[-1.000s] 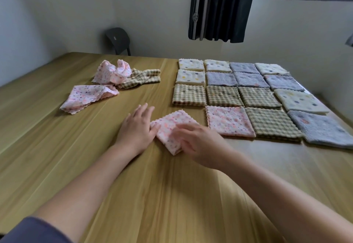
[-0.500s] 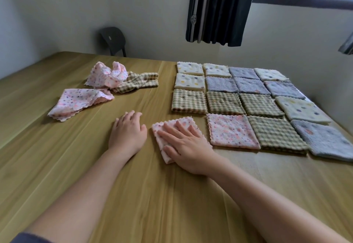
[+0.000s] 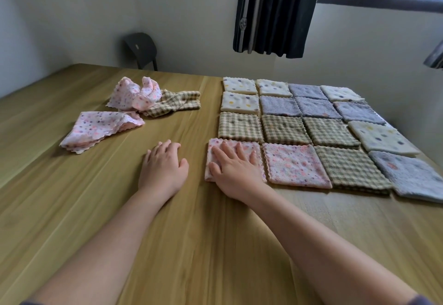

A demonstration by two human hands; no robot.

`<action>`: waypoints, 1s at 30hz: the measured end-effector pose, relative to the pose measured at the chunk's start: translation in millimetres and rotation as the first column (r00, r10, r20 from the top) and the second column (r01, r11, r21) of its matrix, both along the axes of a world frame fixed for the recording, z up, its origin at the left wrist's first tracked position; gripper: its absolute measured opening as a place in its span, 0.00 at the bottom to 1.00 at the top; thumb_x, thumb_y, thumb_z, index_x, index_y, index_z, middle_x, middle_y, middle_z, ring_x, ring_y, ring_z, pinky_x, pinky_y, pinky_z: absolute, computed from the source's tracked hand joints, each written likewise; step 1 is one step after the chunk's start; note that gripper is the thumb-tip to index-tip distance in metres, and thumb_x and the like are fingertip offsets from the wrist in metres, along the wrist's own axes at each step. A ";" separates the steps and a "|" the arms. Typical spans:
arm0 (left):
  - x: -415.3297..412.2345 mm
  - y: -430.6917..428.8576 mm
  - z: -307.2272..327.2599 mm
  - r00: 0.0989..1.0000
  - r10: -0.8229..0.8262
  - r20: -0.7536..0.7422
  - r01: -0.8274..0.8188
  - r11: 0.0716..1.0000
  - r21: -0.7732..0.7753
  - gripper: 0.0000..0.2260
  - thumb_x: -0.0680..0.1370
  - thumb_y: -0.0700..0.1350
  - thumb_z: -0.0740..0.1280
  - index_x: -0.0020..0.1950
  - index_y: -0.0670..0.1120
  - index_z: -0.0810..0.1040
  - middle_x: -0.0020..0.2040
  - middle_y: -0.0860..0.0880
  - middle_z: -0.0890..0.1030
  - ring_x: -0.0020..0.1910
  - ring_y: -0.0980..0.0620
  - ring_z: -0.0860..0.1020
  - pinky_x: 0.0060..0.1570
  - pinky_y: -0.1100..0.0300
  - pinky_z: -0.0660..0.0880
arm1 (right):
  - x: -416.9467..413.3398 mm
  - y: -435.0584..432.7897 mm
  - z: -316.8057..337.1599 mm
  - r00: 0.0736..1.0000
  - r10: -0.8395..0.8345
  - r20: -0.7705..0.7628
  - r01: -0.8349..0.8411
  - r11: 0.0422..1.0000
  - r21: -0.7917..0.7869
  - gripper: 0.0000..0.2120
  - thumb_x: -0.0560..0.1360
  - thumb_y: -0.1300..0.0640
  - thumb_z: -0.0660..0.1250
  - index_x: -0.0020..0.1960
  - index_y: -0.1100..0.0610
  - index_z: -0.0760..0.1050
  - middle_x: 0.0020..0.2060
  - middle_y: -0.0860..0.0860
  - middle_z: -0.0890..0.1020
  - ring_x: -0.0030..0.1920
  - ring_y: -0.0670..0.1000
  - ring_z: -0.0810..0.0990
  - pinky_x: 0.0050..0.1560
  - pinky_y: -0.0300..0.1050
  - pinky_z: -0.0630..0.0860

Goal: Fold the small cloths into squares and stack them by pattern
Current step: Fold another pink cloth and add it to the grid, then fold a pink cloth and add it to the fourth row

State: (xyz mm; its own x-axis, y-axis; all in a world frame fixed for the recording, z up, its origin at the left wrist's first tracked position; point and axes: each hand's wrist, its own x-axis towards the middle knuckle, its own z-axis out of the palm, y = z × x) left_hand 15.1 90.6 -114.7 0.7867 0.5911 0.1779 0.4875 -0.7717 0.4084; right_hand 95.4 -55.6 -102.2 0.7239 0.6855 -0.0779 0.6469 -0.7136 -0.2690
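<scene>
My right hand (image 3: 233, 168) lies flat, fingers spread, on a folded pink dotted cloth (image 3: 256, 147) at the near left corner of a grid of folded squares. Beside it on the right is a second folded pink square (image 3: 296, 165). My left hand (image 3: 164, 168) rests palm down on the bare wooden table (image 3: 167, 244), holding nothing. Unfolded cloths lie further left: a loose pink one (image 3: 100, 128), a crumpled pink one (image 3: 134, 96) and a rumpled checked one (image 3: 176, 102).
The grid holds checked squares (image 3: 239, 126), grey-purple squares (image 3: 279, 105) and cream dotted squares (image 3: 239, 85), reaching the table's right edge. A dark chair (image 3: 141, 49) stands behind the far edge. A dark curtain (image 3: 275, 12) hangs by the window.
My right hand has slid the folded pink cloth to the right and squared it against the grid's front row. My left hand has come off the cloth onto bare table.
</scene>
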 end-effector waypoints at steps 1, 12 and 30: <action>-0.2 -0.6 -0.1 1.000 -0.005 -0.003 0.005 1.000 0.002 0.20 0.80 0.47 0.57 0.72 0.47 0.65 0.76 0.47 0.62 0.77 0.49 0.55 0.75 0.50 0.48 | -0.1 -0.8 0.8 1.000 0.004 -0.007 -0.004 1.000 -0.006 0.26 0.81 0.44 0.44 0.78 0.46 0.48 0.79 0.47 0.47 0.78 0.56 0.40 0.74 0.62 0.37; -1.8 91.4 14.2 0.985 0.170 -0.008 -0.162 0.951 0.265 0.21 0.76 0.46 0.64 0.68 0.45 0.70 0.75 0.42 0.61 0.75 0.43 0.57 0.72 0.41 0.53 | 14.2 59.5 34.1 0.989 0.124 0.076 -0.135 0.976 0.170 0.24 0.82 0.46 0.52 0.76 0.49 0.57 0.77 0.49 0.56 0.78 0.53 0.49 0.75 0.58 0.47; 11.4 140.5 -11.2 0.974 0.218 -0.054 -0.197 0.945 0.260 0.23 0.78 0.54 0.53 0.71 0.50 0.64 0.74 0.47 0.61 0.74 0.46 0.55 0.73 0.42 0.49 | 78.7 253.2 44.7 0.943 0.080 0.324 -0.258 0.793 0.552 0.08 0.77 0.60 0.62 0.52 0.59 0.78 0.56 0.52 0.78 0.57 0.53 0.74 0.55 0.47 0.67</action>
